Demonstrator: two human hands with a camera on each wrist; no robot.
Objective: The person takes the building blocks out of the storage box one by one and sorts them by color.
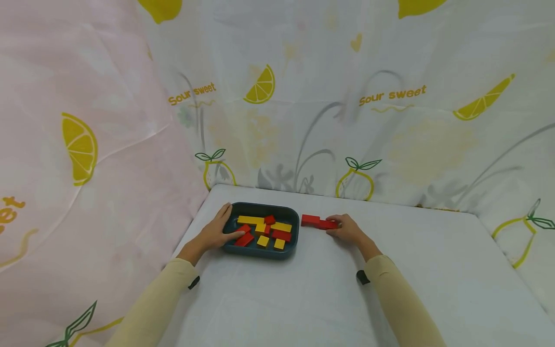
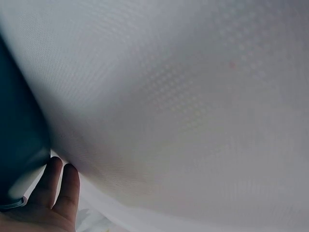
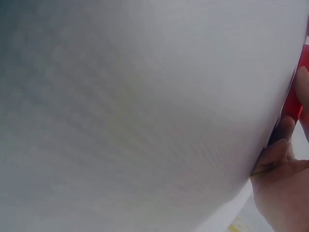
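While I look down from my head, my left hand (image 1: pixel 214 232) grips the left end of a dark teal tray (image 1: pixel 260 255), fingers along the outside and thumb over the rim, its tip by the red pieces (image 1: pixel 244 239) lying inside. Yellow blocks (image 1: pixel 249 220) lie among them, long and short. To the right of the tray, on the white tablecloth (image 1: pixel 277 299), my right hand (image 1: pixel 349 230) pinches the right end of one red block (image 1: pixel 326 224); a second red block (image 1: pixel 310 220) sits end to end with it, slightly offset, nearer the tray. Behind the table hangs a lemon-printed curtain (image 1: pixel 282 140).

From my left wrist, two of my fingers show slightly apart, their tips at the tray's outer wall; I cannot see the thumb.

From my right wrist, my fingers close on red at the picture's right edge, which cuts the block off.
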